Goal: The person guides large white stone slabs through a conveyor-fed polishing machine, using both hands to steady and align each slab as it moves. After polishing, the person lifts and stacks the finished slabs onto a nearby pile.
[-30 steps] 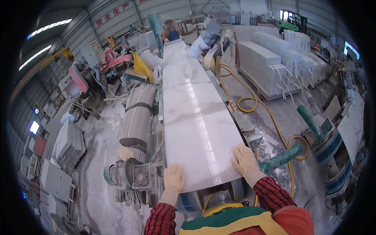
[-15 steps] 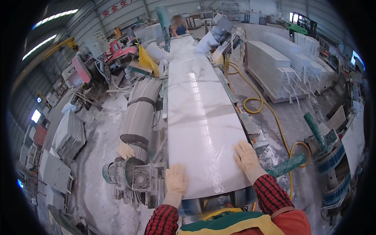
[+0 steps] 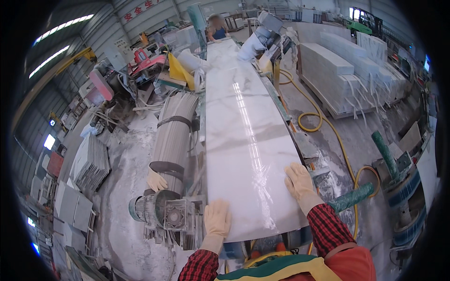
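Note:
A long polished white stone slab with grey veining [image 3: 248, 182] stretches away from me along a machine bed. My left hand [image 3: 217, 218], in a cream rubber glove, lies on its near left corner with the fingers laid out flat. On the near right edge rests my right hand [image 3: 300, 181], gloved the same way, farther forward, its fingers also extended. Neither hand grips anything. Blue rollers [image 3: 294, 238] show beneath the slab's near end. At its far end a person [image 3: 217, 29] stands facing the slab.
To the left stand a motor with a gearbox [image 3: 161, 213] and a strapped bundle of long strips [image 3: 174, 133] with a loose glove [image 3: 155, 179] on it. On the right are a yellow hose [image 3: 340, 145], a green post [image 3: 351, 198] and stacked stone blocks [image 3: 328, 77].
The whole view has shifted slightly, so the scene sits a little farther right. Both hands stay on the slab in nearly the same places.

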Motion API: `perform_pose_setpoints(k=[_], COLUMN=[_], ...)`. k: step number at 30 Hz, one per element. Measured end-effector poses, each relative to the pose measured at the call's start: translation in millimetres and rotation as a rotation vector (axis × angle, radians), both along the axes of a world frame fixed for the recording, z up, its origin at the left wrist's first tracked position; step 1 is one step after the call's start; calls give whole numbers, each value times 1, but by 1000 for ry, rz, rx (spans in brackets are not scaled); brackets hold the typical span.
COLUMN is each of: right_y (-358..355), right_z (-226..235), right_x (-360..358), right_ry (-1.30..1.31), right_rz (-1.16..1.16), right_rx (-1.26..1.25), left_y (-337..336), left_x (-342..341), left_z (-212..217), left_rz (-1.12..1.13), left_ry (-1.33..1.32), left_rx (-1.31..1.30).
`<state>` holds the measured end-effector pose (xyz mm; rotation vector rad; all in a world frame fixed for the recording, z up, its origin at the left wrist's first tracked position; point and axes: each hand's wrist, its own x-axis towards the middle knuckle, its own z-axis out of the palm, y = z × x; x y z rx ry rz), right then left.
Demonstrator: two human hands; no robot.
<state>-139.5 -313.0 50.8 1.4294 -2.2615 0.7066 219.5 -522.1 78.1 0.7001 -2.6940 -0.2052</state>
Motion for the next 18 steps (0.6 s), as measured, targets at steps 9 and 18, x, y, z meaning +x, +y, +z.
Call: perform_pose_setpoints(k=[9, 18], right_y=[4, 12], right_z=[13, -4], right_x=[7, 8], right_ry=[25, -8], right_rz=[3, -6], right_rx=[-39, -21], left_y=[3, 5], left_x=[5, 11], left_z=[-6, -12], left_rz=[10, 6], left_ry=[-18, 17], left_rx=[66, 30])
